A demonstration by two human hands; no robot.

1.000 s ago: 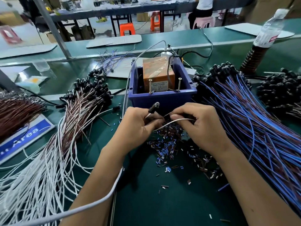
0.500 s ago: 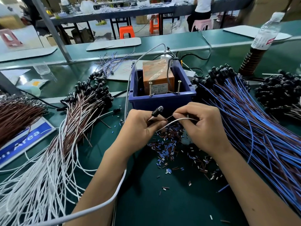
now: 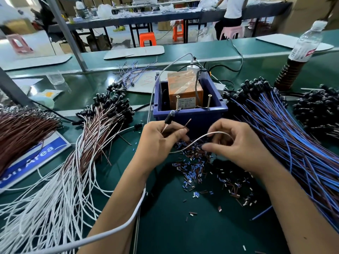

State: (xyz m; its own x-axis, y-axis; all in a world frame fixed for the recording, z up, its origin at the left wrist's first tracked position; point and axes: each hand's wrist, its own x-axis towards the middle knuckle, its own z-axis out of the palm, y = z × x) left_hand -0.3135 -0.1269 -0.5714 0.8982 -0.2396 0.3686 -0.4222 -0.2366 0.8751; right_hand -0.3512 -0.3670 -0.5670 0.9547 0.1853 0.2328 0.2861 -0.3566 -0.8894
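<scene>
Both hands on one lead, just in front of the blue bin (image 3: 201, 117).

The left hand (image 3: 159, 143) grips the lead (image 3: 194, 142) with curled fingers. Its black cap (image 3: 168, 118) stands up against the bin's front wall. The white wire arcs across to the right hand (image 3: 238, 145), whose curled fingers hold it. Cut sleeve bits (image 3: 192, 169) lie heaped under the hands. A white-brown bundle (image 3: 88, 143) lies left of the bin and a blue-brown bundle (image 3: 286, 136) lies right.

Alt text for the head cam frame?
Two bare hands work one thin wire over a green bench: the left hand pinches its black-capped end, the right hand holds the white loop. Cut insulation bits lie beneath, a blue bin behind, wire bundles either side.
</scene>
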